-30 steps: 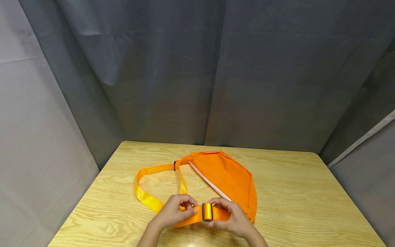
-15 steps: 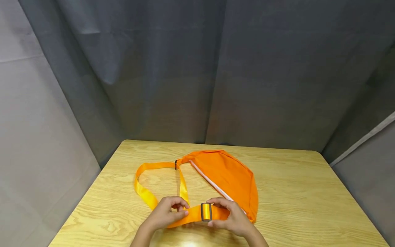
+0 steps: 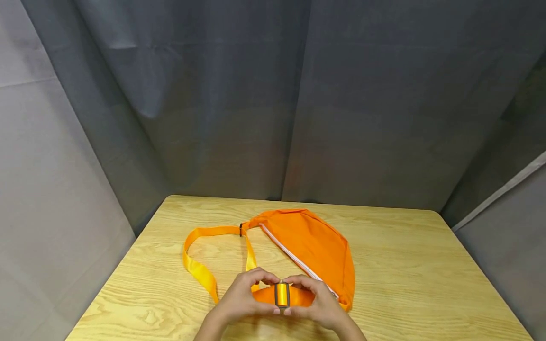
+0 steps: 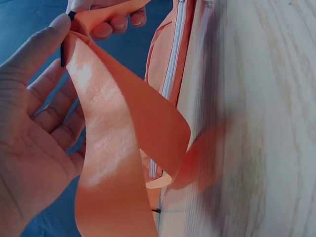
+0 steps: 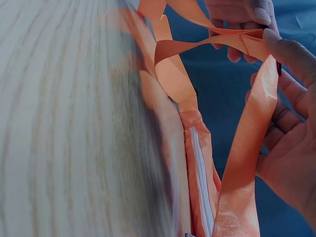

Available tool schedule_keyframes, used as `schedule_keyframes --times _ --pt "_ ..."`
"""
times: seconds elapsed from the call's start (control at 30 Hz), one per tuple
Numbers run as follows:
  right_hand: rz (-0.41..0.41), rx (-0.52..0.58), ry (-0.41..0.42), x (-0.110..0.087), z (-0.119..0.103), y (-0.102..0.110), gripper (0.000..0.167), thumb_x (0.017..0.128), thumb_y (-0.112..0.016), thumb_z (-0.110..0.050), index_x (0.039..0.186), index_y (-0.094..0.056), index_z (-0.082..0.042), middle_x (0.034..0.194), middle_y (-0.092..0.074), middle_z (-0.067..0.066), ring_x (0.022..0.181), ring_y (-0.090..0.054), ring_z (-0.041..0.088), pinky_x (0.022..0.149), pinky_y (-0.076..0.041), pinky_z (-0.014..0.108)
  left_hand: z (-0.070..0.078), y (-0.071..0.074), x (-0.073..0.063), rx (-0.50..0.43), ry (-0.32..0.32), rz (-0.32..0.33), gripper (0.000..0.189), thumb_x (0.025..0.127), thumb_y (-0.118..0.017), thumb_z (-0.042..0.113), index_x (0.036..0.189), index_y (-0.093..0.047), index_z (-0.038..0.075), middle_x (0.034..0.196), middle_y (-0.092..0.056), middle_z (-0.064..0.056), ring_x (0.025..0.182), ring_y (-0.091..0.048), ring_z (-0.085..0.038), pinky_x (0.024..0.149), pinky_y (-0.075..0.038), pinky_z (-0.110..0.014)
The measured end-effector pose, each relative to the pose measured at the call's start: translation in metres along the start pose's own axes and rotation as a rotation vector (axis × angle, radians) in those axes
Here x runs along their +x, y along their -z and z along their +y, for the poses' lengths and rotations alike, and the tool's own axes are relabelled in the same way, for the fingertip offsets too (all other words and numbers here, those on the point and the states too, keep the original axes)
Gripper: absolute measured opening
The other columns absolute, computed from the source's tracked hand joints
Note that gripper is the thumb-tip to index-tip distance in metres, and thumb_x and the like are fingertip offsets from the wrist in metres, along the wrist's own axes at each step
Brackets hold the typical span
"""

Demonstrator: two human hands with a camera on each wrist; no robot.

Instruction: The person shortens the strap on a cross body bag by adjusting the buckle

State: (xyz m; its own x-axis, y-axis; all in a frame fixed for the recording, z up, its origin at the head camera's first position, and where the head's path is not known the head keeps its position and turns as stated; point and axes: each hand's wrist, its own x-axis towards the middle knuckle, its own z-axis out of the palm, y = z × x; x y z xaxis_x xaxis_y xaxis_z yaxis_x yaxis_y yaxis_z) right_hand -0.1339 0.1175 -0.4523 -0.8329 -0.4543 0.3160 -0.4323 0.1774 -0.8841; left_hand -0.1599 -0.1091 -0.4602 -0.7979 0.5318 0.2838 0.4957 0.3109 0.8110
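An orange crescent-shaped bag (image 3: 315, 246) with a white zipper lies flat on the table, its webbing strap (image 3: 200, 272) looped out to the left. Near the front edge, my two hands hold a dark strap slider (image 3: 282, 295) threaded with the webbing, raised above the tabletop. My left hand (image 3: 243, 298) pinches the slider's left side between thumb and fingertips. On its right side my right hand (image 3: 320, 303) pinches likewise, thumb below and fingers above. In the left wrist view the webbing (image 4: 106, 143) hangs in a twisted fold beside the left palm.
A wooden table (image 3: 405, 265) carries the bag. A second small dark strap fitting (image 3: 241, 229) sits at the bag's upper left corner. Grey curtains (image 3: 230, 104) stand behind the table and at both sides.
My left hand first slid left along the strap, then came back right to grip the slider. The slider shifted slightly left. My right hand stayed nearly in place, and the bag lies as before.
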Motion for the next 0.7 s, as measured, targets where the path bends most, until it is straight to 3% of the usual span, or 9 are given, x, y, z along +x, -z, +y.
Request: schedule_keyframes --times 0.27,0.43,0.7 --pt "0.012 -0.016 0.004 -0.001 0.025 0.0 0.049 0.071 -0.081 -0.015 0.115 -0.061 -0.008 0.112 -0.062 0.006 0.092 -0.058 0.019 0.079 -0.048 0.028 -0.001 -0.003 0.002 0.013 -0.051 0.019 0.047 0.065 -0.084 0.037 0.106 -0.064 0.024 0.101 -0.061 0.013 0.095 -0.057 -0.014 0.082 -0.044 -0.042" --pt "-0.036 -0.005 0.005 -0.002 0.03 0.005 0.049 0.074 -0.079 -0.023 0.118 -0.06 -0.01 0.112 -0.062 0.004 0.093 -0.058 0.018 0.08 -0.047 0.028 0.0 -0.005 0.001 0.029 -0.057 0.027 0.045 0.065 -0.085 0.031 0.103 -0.063 0.022 0.097 -0.061 0.012 0.091 -0.056 -0.01 0.082 -0.044 -0.04" --pt "-0.06 0.011 -0.01 -0.006 0.034 0.02 0.014 0.088 -0.065 -0.011 0.101 -0.068 -0.007 0.089 -0.067 0.003 0.079 -0.06 0.014 0.069 -0.049 0.03 0.019 0.0 -0.003 0.04 -0.064 0.041 0.047 0.059 -0.087 0.01 0.099 -0.064 0.01 0.092 -0.063 0.0 0.085 -0.058 -0.019 0.079 -0.045 -0.038"
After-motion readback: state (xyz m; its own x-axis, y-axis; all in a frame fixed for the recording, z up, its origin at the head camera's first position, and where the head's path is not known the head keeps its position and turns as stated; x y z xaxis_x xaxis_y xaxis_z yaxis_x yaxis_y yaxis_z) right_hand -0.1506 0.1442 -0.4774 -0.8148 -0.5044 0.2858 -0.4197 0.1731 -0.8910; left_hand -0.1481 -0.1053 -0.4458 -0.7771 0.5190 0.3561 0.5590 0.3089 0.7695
